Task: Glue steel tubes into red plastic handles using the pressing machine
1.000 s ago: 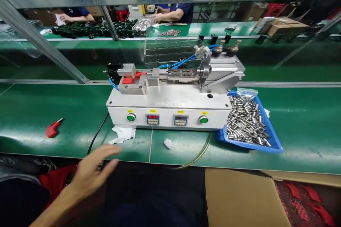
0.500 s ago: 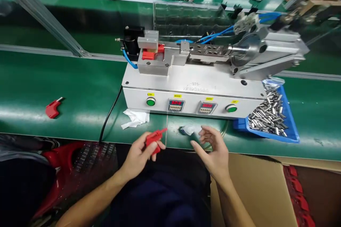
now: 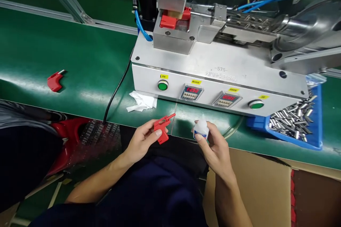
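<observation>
We saw a metal machine point(image 3: 215, 58) filling the bench point(image 3: 90, 56) straight ahead of both hands, its buttons and red displays facing the person. At its left end we found another red piece point(image 3: 169, 21) seated under a metal block. A crumpled white tissue point(image 3: 142, 101) lay between the left hand point(image 3: 140, 143) and the machine's front, and a black cable point(image 3: 116, 87) curved down to its left. Well apart, farther left, we noted a loose red part point(image 3: 55, 81) with a metal pin; to the right, a blue tray point(image 3: 318, 124) held a heap of metal pins point(image 3: 294, 122).

We saw the left hand pinching a red pistol-shaped part point(image 3: 161, 127) near the bench's front edge, thumb on its body. Its slim nozzle pointed right and slightly away from the person, while its grip ran down toward the person; we read the nozzle's long axis as slanting gently toward the machine's front. The right hand point(image 3: 217, 149) was wrapped around a small white bottle point(image 3: 201, 128), just beside the part; its tip pointed away from the person, though we could not tell its exact tilt.
</observation>
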The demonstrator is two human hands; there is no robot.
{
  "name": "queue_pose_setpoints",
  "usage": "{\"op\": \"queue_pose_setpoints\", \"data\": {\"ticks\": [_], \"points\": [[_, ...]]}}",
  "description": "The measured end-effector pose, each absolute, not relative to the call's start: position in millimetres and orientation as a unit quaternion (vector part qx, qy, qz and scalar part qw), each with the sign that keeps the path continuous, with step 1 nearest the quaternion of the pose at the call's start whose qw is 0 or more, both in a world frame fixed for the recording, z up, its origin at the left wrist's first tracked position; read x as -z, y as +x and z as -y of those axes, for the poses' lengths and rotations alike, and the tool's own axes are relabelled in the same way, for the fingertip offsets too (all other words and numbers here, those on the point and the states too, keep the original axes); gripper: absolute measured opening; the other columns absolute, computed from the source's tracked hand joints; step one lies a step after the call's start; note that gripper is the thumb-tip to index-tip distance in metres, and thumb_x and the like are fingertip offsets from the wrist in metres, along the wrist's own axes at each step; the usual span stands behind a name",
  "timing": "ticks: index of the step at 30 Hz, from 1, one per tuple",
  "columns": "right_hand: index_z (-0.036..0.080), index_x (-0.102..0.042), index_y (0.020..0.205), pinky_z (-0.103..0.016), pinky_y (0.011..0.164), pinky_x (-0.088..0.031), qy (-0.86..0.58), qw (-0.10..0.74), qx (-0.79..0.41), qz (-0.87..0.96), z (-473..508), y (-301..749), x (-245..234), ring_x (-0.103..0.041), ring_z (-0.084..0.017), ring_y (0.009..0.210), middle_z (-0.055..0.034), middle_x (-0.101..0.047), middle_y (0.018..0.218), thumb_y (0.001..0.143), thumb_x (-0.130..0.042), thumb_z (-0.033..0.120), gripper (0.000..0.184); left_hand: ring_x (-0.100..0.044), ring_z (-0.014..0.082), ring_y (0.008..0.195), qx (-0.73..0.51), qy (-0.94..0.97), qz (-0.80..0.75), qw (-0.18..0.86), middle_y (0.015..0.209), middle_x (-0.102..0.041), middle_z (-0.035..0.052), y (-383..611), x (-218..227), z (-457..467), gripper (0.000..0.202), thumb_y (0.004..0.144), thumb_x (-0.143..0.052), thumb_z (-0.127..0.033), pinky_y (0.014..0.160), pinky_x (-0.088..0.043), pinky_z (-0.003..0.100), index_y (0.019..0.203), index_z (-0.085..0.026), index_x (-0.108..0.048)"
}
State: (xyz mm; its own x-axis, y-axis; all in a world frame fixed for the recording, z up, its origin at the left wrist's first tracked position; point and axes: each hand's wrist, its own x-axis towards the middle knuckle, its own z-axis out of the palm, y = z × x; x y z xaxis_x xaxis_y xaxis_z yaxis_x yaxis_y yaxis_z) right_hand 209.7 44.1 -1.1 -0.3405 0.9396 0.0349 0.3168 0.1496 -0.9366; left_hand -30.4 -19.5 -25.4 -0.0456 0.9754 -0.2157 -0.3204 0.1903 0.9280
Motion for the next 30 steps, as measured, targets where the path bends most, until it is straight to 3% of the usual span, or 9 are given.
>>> {"op": "queue_pose_setpoints", "data": {"ticks": [4,8,12,15,24,30], "points": [[0.026,-0.066,0.118,-0.026,0.065,-0.051,-0.486,0.428,-0.440,0.622,-39.2,201.8,-3.7,-0.063,-0.016,0.074,-0.0012,-0.067,0.096,0.096,-0.079,0.037,0.028,-0.068,0.0165,0.086,-0.541,0.344,-0.483,0.596,0.098,-0.075,0.0049,-30.5,21.4,18.0,0.025,0.102,-0.075,-0.040,0.080,-0.057,0.023,0.117,-0.020,-0.079],[0.025,-0.071,0.110,-0.028,0.064,-0.048,-0.498,0.495,-0.426,0.570,-37.1,198.0,8.5,-0.060,-0.015,0.071,-0.0011,-0.065,0.092,0.094,-0.081,0.047,0.029,-0.069,0.0172,0.086,-0.536,0.347,-0.487,0.596,0.098,-0.075,0.0055,-29.9,18.2,20.1,0.026,0.102,-0.075,-0.041,0.081,-0.057,0.024,0.117,-0.020,-0.079],[0.023,-0.074,0.106,-0.028,0.056,-0.042,-0.508,0.474,-0.469,0.545,-32.5,197.1,14.4,-0.052,-0.014,0.059,-0.0002,-0.061,0.079,0.097,-0.074,0.057,0.035,-0.069,0.0182,0.085,-0.530,0.350,-0.506,0.584,0.097,-0.076,0.0058,-27.6,14.5,21.5,0.029,0.100,-0.075,-0.042,0.078,-0.058,0.025,0.117,-0.020,-0.079],[0.022,-0.074,0.094,-0.027,0.050,-0.040,-0.532,0.457,-0.422,0.574,-30.2,192.1,5.6,-0.049,-0.013,0.054,-0.0001,-0.061,0.072,0.094,-0.076,0.058,0.036,-0.070,0.0197,0.087,-0.524,0.361,-0.522,0.568,0.100,-0.076,0.0069,-25.4,10.0,21.0,0.032,0.099,-0.076,-0.044,0.078,-0.059,0.026,0.120,-0.019,-0.079],[0.023,-0.071,0.088,-0.026,0.048,-0.041,-0.526,0.435,-0.377,0.626,-29.9,185.4,-14.1,-0.047,-0.012,0.050,0.0032,-0.059,0.064,0.094,-0.076,0.037,0.016,-0.072,0.0175,0.087,-0.512,0.394,-0.530,0.550,0.101,-0.078,0.0039,-20.1,1.6,18.6,0.025,0.101,-0.075,-0.038,0.079,-0.058,0.023,0.118,-0.021,-0.079],[0.022,-0.071,0.087,-0.026,0.047,-0.040,-0.535,0.427,-0.363,0.632,-28.7,186.9,-12.9,-0.046,-0.012,0.050,0.0027,-0.057,0.063,0.095,-0.075,0.041,0.020,-0.069,0.0186,0.080,-0.496,0.399,-0.553,0.538,0.095,-0.077,0.0059,-19.2,0.6,18.3,0.035,0.099,-0.074,-0.047,0.073,-0.058,0.025,0.116,-0.017,-0.078]]}}
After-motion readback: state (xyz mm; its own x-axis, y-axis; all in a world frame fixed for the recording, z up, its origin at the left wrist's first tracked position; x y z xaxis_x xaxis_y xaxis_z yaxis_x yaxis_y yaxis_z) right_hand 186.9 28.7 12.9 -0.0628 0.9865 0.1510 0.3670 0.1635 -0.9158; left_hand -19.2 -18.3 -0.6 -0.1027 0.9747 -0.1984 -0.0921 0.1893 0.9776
